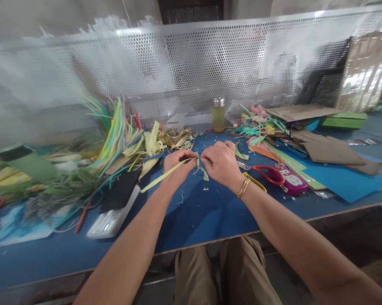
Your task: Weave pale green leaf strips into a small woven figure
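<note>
My left hand (pixel 179 166) is closed in a pinch on a narrow pale-green strip (pixel 160 177), like husk or paper. Its long end trails down past the left wrist, and a short end hangs below the fingertips. Just to the right, my right hand (pixel 221 164) has its fingers curled together close to the strip's short end. What those fingers hold, if anything, is hidden. Scissors with red handles (pixel 263 168) lie beside the right wrist, partly behind it. Both hands are over the blue tabletop (pixel 206 216).
On the left are a bundle of coloured strips (pixel 114 135), dried husks (pixel 152 142) and a black phone-like slab (pixel 121 190) on a white case (pixel 106 220). A bottle (pixel 219 116) stands behind. A purple pouch-like item (pixel 294 180), blue sheets (pixel 346 182) and brown cardboard (pixel 332 148) lie right.
</note>
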A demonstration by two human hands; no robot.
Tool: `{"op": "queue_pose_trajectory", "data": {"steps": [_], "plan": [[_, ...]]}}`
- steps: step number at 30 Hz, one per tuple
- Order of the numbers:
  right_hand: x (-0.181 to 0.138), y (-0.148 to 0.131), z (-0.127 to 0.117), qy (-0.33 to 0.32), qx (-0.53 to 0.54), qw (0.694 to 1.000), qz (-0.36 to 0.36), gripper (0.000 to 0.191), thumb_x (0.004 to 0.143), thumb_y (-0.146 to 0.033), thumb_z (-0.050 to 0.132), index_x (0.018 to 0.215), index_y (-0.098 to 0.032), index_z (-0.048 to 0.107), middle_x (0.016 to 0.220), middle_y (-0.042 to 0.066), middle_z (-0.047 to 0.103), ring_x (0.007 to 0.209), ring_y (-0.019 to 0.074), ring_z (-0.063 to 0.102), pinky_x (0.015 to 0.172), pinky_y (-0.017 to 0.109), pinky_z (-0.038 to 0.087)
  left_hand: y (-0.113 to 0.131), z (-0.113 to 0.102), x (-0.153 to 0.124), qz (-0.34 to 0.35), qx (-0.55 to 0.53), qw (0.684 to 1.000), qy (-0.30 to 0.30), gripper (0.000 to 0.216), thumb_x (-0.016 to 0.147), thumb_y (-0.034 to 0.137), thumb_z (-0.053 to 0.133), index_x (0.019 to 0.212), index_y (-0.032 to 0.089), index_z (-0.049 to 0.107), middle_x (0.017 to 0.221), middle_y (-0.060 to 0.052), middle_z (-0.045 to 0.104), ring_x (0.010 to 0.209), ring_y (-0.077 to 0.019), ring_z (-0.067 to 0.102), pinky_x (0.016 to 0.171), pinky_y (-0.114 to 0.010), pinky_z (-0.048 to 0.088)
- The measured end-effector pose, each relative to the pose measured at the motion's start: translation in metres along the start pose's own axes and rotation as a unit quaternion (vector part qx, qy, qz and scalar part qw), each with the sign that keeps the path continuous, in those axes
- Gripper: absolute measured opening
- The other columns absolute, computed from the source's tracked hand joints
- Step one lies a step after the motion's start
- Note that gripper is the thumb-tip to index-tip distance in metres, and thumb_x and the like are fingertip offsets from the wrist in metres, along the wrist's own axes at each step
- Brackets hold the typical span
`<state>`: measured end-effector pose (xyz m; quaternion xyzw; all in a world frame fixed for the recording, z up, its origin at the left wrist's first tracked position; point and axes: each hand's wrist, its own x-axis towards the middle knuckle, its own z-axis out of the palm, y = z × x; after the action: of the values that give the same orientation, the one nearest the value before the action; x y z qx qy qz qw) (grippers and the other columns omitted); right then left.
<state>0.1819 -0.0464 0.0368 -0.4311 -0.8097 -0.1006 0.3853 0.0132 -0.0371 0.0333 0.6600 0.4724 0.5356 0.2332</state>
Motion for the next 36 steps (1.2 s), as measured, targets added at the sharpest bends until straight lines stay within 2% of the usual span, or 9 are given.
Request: {"op": "queue_pose_trajectory", "data": {"steps": [4, 7, 10, 12, 14, 18, 23, 30, 36], "plan": [[0.0, 0.001, 0.001, 0.0, 0.003, 1.0, 0.001, 0.019, 0.089, -0.026, 0.05, 0.078, -0.022, 0.064, 0.077, 0.003, 0.067, 0.085, 0.0215, 0.051, 0.089, 0.041, 0.022, 0.0, -0.001, 0.0, 0.002, 0.004, 1.0, 0.003, 0.011, 0.064, 0.023, 0.07, 0.074, 0.018, 0.072, 0.066, -0.001, 0.067, 0.058, -0.0135, 0.057, 0.053, -0.024, 0.042], [0.0, 0.008, 0.002, -0.009, 0.013, 1.0, 0.011, 0.02, 0.091, -0.031, 0.051, 0.08, -0.023, 0.067, 0.078, 0.003, 0.068, 0.086, 0.0222, 0.052, 0.089, 0.041, 0.023, -0.005, -0.003, 0.003, 0.002, -0.017, 0.999, -0.028, 0.012, 0.066, 0.026, 0.071, 0.076, 0.018, 0.071, 0.069, -0.002, 0.067, 0.061, -0.014, 0.058, 0.055, -0.024, 0.044], [0.0, 0.017, 0.004, -0.011, 0.035, 0.999, 0.034, 0.021, 0.091, -0.036, 0.053, 0.098, -0.025, 0.069, 0.092, 0.005, 0.072, 0.094, 0.0239, 0.054, 0.09, 0.041, 0.026, -0.011, -0.005, 0.007, 0.008, -0.055, 0.995, -0.082, 0.017, 0.068, 0.027, 0.072, 0.082, 0.018, 0.067, 0.074, -0.002, 0.068, 0.066, -0.0143, 0.06, 0.06, -0.025, 0.047], [0.001, 0.021, 0.005, -0.013, 0.051, 0.998, 0.037, 0.027, 0.092, -0.034, 0.053, 0.116, -0.027, 0.065, 0.108, 0.006, 0.071, 0.102, 0.0247, 0.054, 0.09, 0.041, 0.028, -0.014, -0.006, 0.009, 0.011, -0.077, 0.992, -0.102, 0.022, 0.067, 0.026, 0.073, 0.085, 0.019, 0.063, 0.079, -0.003, 0.069, 0.072, -0.0149, 0.063, 0.065, -0.026, 0.049], [0.002, 0.022, 0.007, -0.031, 0.067, 0.997, 0.023, 0.031, 0.093, -0.029, 0.051, 0.123, -0.029, 0.062, 0.117, 0.006, 0.069, 0.107, 0.024, 0.053, 0.089, 0.04, 0.029, -0.015, -0.007, 0.01, 0.01, -0.09, 0.989, -0.114, 0.026, 0.066, 0.025, 0.075, 0.086, 0.019, 0.06, 0.083, -0.004, 0.069, 0.076, -0.0158, 0.064, 0.068, -0.026, 0.05], [0.003, 0.019, 0.008, -0.056, 0.082, 0.995, 0.008, 0.021, 0.093, -0.03, 0.054, 0.107, -0.029, 0.069, 0.104, 0.003, 0.071, 0.101, 0.0219, 0.055, 0.088, 0.039, 0.029, -0.014, -0.009, 0.011, -0.007, -0.1, 0.986, -0.133, 0.028, 0.066, 0.026, 0.076, 0.086, 0.019, 0.058, 0.084, -0.004, 0.07, 0.076, -0.0161, 0.065, 0.066, -0.026, 0.05], [0.004, 0.016, 0.005, -0.024, 0.08, 0.996, 0.02, 0.014, 0.09, -0.034, 0.058, 0.086, -0.026, 0.069, 0.089, 0.0, 0.071, 0.092, 0.0206, 0.055, 0.089, 0.038, 0.027, -0.013, -0.009, 0.009, -0.032, -0.115, 0.979, -0.168, 0.028, 0.065, 0.029, 0.079, 0.085, 0.019, 0.063, 0.081, -0.002, 0.068, 0.071, -0.0139, 0.062, 0.065, -0.026, 0.049], [0.003, 0.01, 0.003, -0.007, 0.087, 0.996, 0.02, 0.013, 0.089, -0.028, 0.057, 0.082, -0.023, 0.067, 0.088, 0.002, 0.07, 0.092, 0.0211, 0.053, 0.088, 0.039, 0.026, -0.018, 0.0, 0.006, -0.062, -0.156, 0.98, -0.111, 0.027, 0.064, 0.037, 0.08, 0.078, 0.019, 0.066, 0.075, -0.001, 0.065, 0.068, -0.0139, 0.059, 0.064, -0.026, 0.046], [0.001, 0.005, 0.003, -0.015, 0.087, 0.996, 0.007, 0.013, 0.087, -0.024, 0.054, 0.078, -0.021, 0.063, 0.085, 0.002, 0.068, 0.091, 0.0209, 0.052, 0.088, 0.038, 0.026, -0.022, 0.002, 0.006, -0.075, -0.183, 0.973, -0.119, 0.021, 0.064, 0.033, 0.077, 0.071, 0.018, 0.063, 0.068, 0.001, 0.059, 0.062, -0.0111, 0.052, 0.059, -0.024, 0.041]]}}
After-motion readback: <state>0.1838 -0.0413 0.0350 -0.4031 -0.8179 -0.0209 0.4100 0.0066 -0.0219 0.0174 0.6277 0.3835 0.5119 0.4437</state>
